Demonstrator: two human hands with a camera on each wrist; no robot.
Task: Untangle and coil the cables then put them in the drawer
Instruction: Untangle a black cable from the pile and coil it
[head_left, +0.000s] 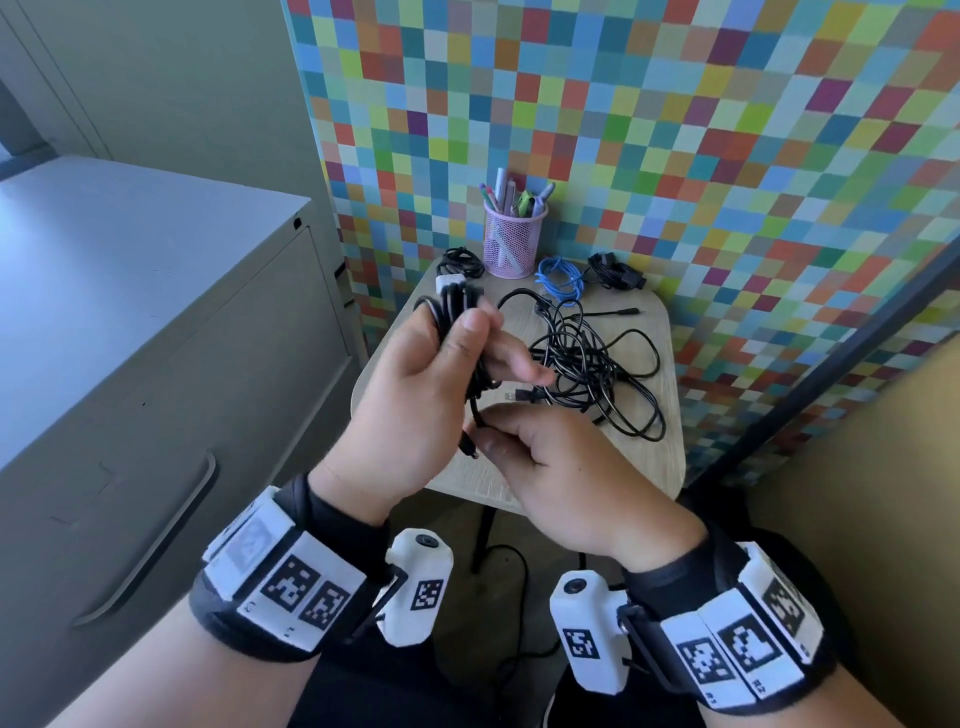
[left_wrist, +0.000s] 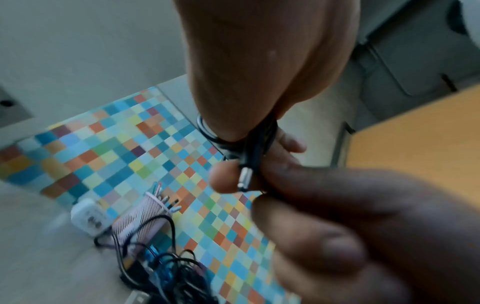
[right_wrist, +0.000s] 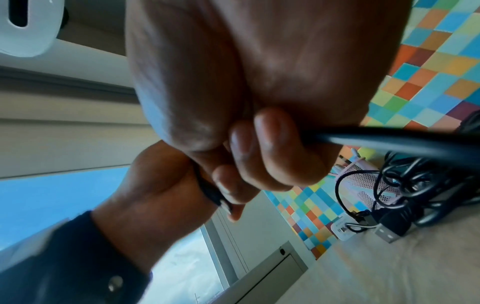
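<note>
**Finishing a coil, tangle still waiting**

The left hand (head_left: 415, 384) is held up over the near edge of the table (head_left: 670, 457), its fingers and thumb curled round a black coil (head_left: 457, 312) looped several times around them. The right hand (head_left: 561, 467), just below and touching it, pinches the free end of the same cable between thumb and fingertips; the metal plug (left_wrist: 242, 181) at the tip shows clearly in the left wrist view, right beside the left palm.

The step in hand looks like the close of coiling: the last tail is about to be wrapped or tucked. The next move likely calls for passing the plug round or through the loops while the left hand keeps the bundle from springing open, then carrying it left to the cabinet (head_left: 156, 312), whose drawer (head_left: 171, 519) appears shut, so one hand will have to pull its handle.

On the table, a loose black tangle (head_left: 597, 369) lies right of the hands, not yet sorted. Farther back sit a blue coil (head_left: 558, 278), a black bundle (head_left: 460, 260) to the left, and another (head_left: 615, 273) to the right.

The one open container is a pink mesh cup (head_left: 511, 241) at the far edge, holding pens and markers.
</note>
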